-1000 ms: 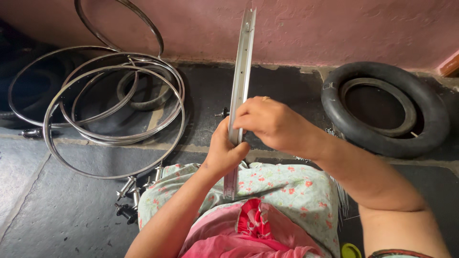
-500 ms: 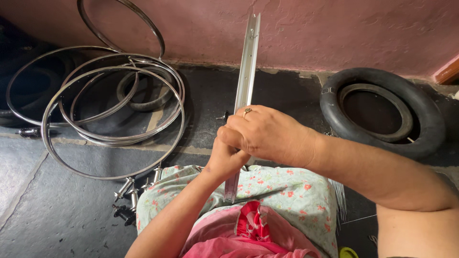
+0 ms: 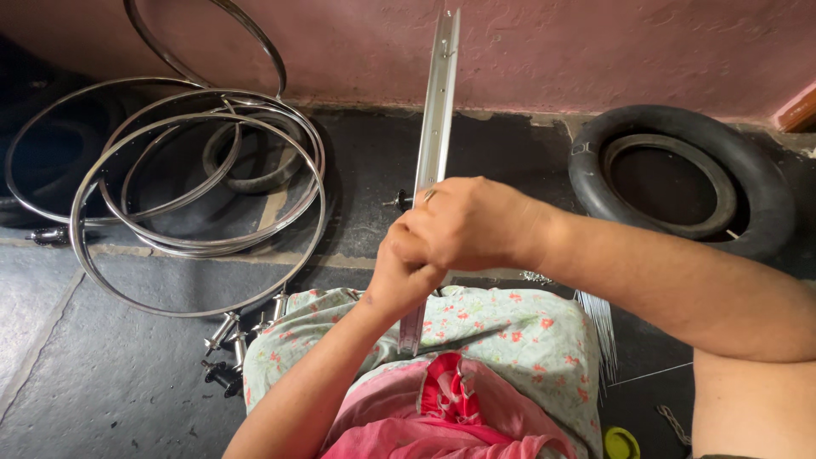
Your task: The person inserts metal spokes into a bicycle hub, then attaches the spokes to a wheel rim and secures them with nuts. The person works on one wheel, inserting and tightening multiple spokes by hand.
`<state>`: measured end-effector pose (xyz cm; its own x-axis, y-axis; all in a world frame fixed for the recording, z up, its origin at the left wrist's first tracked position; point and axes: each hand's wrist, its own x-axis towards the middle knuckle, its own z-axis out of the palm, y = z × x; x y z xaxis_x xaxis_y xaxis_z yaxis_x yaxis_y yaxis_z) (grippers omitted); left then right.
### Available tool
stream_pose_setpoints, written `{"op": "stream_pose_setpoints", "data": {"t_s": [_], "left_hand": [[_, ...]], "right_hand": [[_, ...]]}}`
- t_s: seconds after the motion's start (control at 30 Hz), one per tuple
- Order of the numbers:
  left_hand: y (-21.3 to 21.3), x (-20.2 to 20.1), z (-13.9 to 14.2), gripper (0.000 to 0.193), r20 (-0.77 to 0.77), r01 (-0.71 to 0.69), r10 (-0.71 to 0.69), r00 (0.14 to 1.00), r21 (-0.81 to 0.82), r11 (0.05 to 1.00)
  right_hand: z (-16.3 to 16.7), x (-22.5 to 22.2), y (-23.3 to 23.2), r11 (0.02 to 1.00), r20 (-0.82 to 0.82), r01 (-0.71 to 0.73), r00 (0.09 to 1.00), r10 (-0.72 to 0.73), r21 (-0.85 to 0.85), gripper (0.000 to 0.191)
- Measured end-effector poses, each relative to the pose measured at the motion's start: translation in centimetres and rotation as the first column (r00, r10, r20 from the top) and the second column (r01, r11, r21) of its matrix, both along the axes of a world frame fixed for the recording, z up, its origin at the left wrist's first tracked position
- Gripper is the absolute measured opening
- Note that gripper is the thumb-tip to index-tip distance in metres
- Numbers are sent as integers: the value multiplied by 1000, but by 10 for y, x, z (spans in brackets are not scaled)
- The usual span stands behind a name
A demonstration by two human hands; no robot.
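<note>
- Dark stone floor (image 3: 127, 382) meets a pink wall (image 3: 595, 51) at the far side.
- Both hands close together on an upright metal rim (image 3: 435, 127) at centre: right hand (image 3: 472, 223) wrapped over it, left hand (image 3: 399, 276) clamped just below.
- Loose rims (image 3: 195, 204) lie far left; a black tyre (image 3: 680, 183) lies right.
- Hubs (image 3: 234, 340) sit near the knee.

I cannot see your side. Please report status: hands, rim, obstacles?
Left hand and right hand both gripping the upright metal rim. Spare rims left, tyre right, both apart.
</note>
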<state>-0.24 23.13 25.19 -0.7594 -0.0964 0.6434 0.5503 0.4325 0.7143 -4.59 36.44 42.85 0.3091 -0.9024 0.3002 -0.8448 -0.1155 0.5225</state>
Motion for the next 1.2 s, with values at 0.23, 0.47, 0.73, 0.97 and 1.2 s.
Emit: {"op": "stream_pose_setpoints", "data": {"t_s": [0.23,0.47,0.73,0.97,1.2], "left_hand": [[1,7,11,45,42,75,-82,996,149,986],[8,11,11,34,95,27,-39,995,120,992],[9,8,2,35,-19,34,-33,999,13,999],[9,10,11,35,41,56,-60,997,90,994],[5,12,11,41,24,47,-48,999,60,997]], "right_hand": [[14,-7,13,998,58,-60,997,60,0,13],[3,-3,4,999,-6,23,1000,-23,30,14],[14,-1,14,997,36,-37,999,34,68,7],[3,0,10,994,-23,97,995,-97,39,26],[10,3,12,998,-22,-62,998,62,-21,12]]}}
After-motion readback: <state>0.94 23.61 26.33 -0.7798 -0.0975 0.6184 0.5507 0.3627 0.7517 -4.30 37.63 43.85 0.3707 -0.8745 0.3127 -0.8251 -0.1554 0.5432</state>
